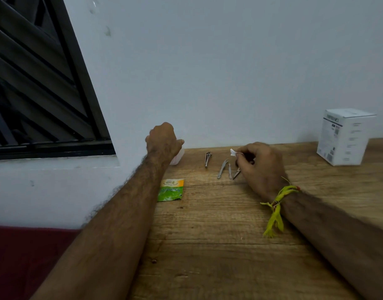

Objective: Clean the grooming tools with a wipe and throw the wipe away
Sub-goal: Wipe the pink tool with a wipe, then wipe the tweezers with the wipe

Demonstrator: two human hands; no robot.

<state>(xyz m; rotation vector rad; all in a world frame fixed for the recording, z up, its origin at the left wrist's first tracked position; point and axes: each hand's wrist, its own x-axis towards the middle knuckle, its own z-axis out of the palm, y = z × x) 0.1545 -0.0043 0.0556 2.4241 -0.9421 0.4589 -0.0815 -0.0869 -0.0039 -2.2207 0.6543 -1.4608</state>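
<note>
Three small metal grooming tools lie in a row near the wall on the wooden table: a nail clipper, a pair of tweezers with a thin pick beside it, and a small tool partly under my right hand. My right hand pinches a small white wipe between thumb and fingers, just above the tools. My left hand hovers at the table's far left corner, fingers curled, over a pale translucent thing that it mostly hides. What the left hand holds cannot be made out.
A green and orange sachet lies at the table's left edge. A white carton stands at the back right. The wall runs right behind the tools; a dark window grille is at the left.
</note>
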